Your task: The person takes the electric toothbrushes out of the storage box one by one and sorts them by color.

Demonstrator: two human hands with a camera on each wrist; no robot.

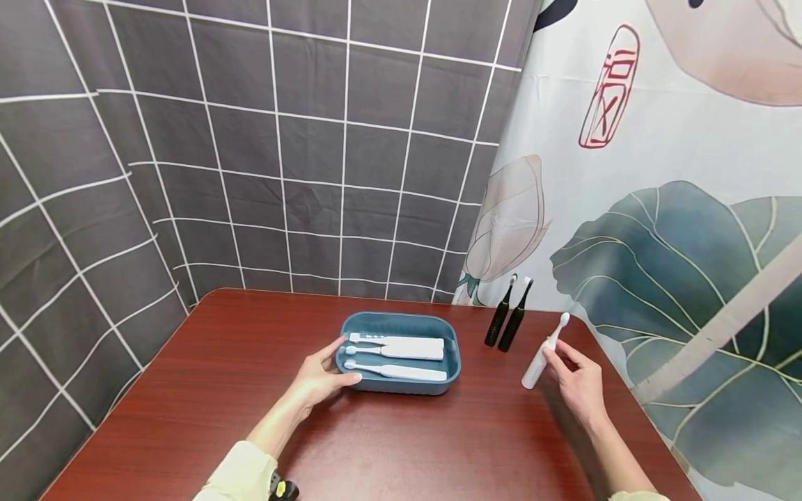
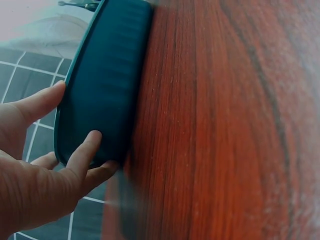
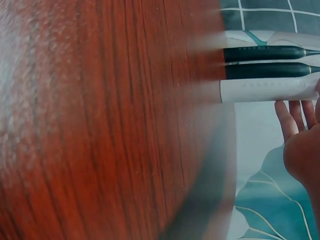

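Note:
My left hand (image 1: 319, 376) holds the left end of a blue plastic basket (image 1: 401, 388), its thumb at the front rim and fingers round the corner. In the left wrist view, the fingertips press the basket's outer wall (image 2: 107, 70). Three white electric toothbrushes (image 1: 413, 374) lie side by side inside, heads to the left. Off to the right, my right hand (image 1: 578, 383) pinches another white electric toothbrush (image 1: 535, 365) near its neck, brush head up and tilted. Whether its base touches the table cannot be told.
Two black electric toothbrushes (image 1: 512, 329) stand upright near the table's back right edge, between the basket and my right hand. The reddish-brown wooden table (image 1: 250, 348) meets a grey grid-patterned cloth (image 1: 307, 209) behind and a leaf-printed cloth (image 1: 677, 278) at right.

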